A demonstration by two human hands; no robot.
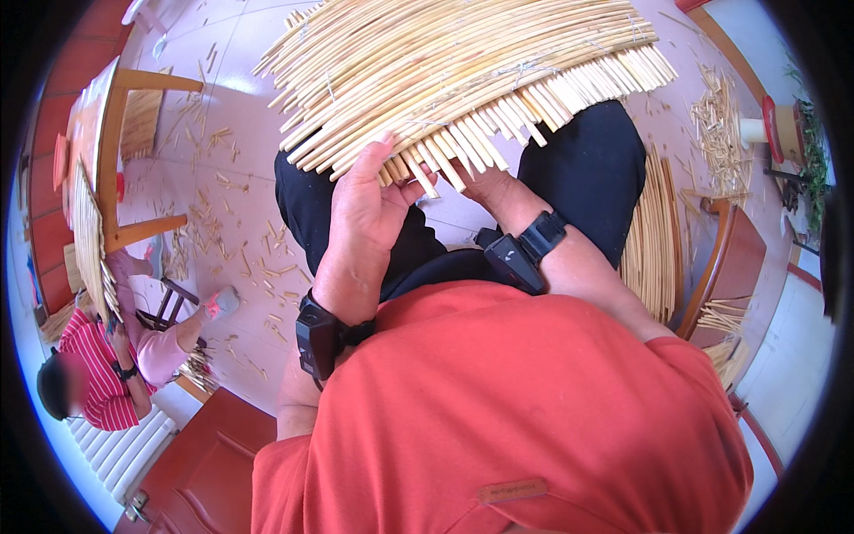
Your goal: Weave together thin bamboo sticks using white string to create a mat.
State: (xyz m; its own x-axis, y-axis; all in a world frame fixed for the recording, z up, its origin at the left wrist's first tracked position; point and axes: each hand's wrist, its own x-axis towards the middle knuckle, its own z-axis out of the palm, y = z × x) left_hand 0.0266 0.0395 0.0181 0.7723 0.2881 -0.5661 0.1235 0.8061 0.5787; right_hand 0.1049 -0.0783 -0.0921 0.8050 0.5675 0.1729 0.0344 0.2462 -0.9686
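Note:
A mat of pale straw-coloured sticks [445, 67], tied with thin cord or wire, lies over my knees and stretches away from me. Short cut stick ends [485, 138] jut unevenly from its near edge. My left hand [369, 200] grips the mat's near left corner, thumb on top and fingers curled underneath among the stick ends. Close beside it, my right hand [487, 184] reaches under the near edge, where the sticks hide its fingers.
Cut stick pieces [258, 258] litter the floor at left. Long sticks [654, 240] lie beside my right leg, near a wooden chair [725, 258]; a pile of short pieces [719, 120] lies beyond. Another person [116, 365] sits at left by a wooden table [111, 160], holding a stick mat.

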